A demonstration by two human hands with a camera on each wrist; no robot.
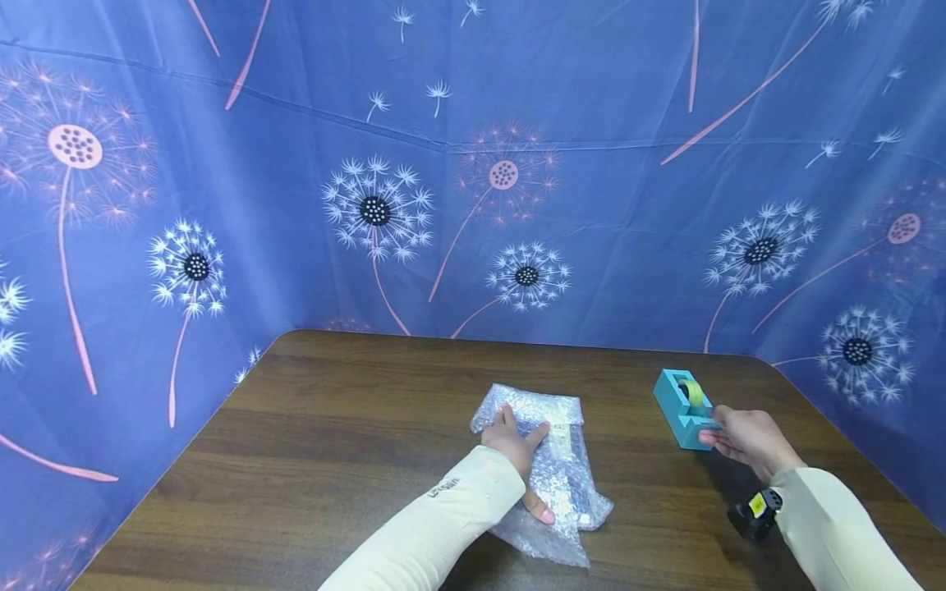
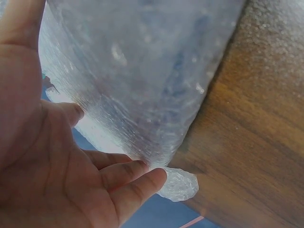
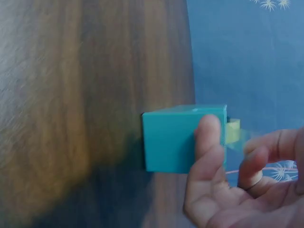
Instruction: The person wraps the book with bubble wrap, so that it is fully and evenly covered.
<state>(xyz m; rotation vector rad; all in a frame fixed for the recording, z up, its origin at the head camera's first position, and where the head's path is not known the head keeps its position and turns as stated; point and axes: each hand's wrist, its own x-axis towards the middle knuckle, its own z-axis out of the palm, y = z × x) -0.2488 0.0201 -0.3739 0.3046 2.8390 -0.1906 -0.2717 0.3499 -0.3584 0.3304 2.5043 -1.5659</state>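
Observation:
A bubble-wrapped package [image 1: 557, 476] lies on the table, its clear plastic wrinkled and its contents hard to make out. My left hand [image 1: 512, 447] rests on top of it with fingers spread, and the left wrist view shows fairly straight fingers [image 2: 137, 187] against the bubble wrap [image 2: 142, 71]. To the right stands a turquoise tape dispenser [image 1: 680, 419] with a yellowish roll of tape [image 1: 692, 393]. At its front end, my right hand [image 1: 750, 439] pinches a translucent strip of tape [image 3: 236, 141] between thumb and index finger. Another finger [image 3: 209, 135] touches the dispenser's end face.
The brown wooden table [image 1: 332, 410] has rounded far corners. Behind it hangs a blue cloth [image 1: 621, 246] printed with dandelions. A dark wrist device [image 1: 755, 515] is strapped by the right sleeve.

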